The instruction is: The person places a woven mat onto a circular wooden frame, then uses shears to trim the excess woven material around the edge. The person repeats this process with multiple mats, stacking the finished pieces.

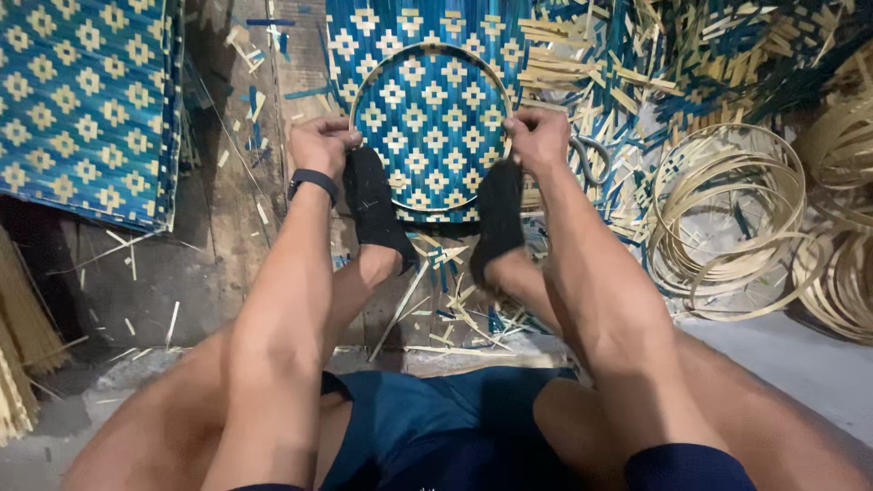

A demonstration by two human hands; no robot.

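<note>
woven mat (427, 118): blue, cream diamonds | hoop (364, 82): tan | socks (375, 205): black

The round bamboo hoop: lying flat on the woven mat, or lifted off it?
Lying flat: the hoop rests on the mat, gripped by left hand and right hand.

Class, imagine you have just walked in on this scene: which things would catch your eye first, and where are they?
At top centre, the blue-and-cream woven mat stands out, a round bamboo hoop pressed on it by the left hand, the right hand and two black-socked feet. Coiled bamboo strips lie at right, offcuts above.
</note>
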